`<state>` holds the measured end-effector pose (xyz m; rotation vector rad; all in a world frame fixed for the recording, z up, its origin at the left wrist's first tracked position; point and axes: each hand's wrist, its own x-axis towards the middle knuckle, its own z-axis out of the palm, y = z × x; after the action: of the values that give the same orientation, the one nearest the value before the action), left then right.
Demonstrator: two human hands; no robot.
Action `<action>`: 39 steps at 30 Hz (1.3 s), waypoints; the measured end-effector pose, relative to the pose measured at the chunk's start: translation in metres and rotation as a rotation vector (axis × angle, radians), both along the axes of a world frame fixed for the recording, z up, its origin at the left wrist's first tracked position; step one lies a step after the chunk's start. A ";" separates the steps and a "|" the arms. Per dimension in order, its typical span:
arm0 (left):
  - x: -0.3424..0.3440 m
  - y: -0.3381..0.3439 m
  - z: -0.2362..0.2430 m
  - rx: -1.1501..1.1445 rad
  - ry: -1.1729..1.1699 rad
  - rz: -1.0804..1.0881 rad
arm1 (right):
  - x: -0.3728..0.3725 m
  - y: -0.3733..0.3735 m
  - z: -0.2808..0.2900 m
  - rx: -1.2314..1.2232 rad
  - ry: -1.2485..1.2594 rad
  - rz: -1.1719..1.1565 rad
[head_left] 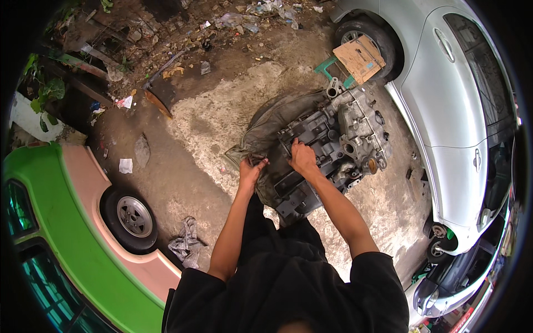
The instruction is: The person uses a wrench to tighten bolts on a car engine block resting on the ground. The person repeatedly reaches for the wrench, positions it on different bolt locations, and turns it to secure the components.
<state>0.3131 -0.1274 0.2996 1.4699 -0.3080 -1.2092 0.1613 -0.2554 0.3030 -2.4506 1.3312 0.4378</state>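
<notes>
A car engine (317, 135) with a black upper cover and grey metal castings sits in front of me. Under its left side lies a dark, crumpled cloth or sheet (256, 136). Just left of the engine, my left hand (251, 172) is closed around something small and dark that I cannot make out. My right hand (302, 157) rests at the black cover, its fingers curled against the cover's upper left part. Whatever those fingers pinch, if anything, is hidden beneath them.
A silver car (444, 105) stands at the right; a green and pink vehicle (66, 183) is at the left. Beyond the engine is a green stool (325, 65) with a wooden board (359, 59). A grey rag (187, 242) lies on the floor, and rubble (239, 22) lines the far side.
</notes>
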 end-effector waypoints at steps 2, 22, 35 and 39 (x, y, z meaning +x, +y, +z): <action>-0.002 0.000 -0.005 -0.008 0.020 0.004 | 0.002 -0.002 0.000 0.017 0.000 0.011; -0.038 -0.042 -0.061 0.185 0.043 -0.226 | -0.061 -0.005 -0.014 0.059 -0.594 -0.215; -0.048 -0.047 -0.060 0.216 -0.076 -0.173 | -0.064 -0.004 -0.021 0.018 -0.584 -0.329; -0.050 -0.044 -0.065 0.142 -0.096 -0.164 | -0.063 -0.003 -0.018 0.008 -0.622 -0.341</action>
<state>0.2630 -0.1714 0.2341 1.6550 -0.4219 -1.3152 0.0987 -0.2582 0.2853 -2.0296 1.3956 -0.3743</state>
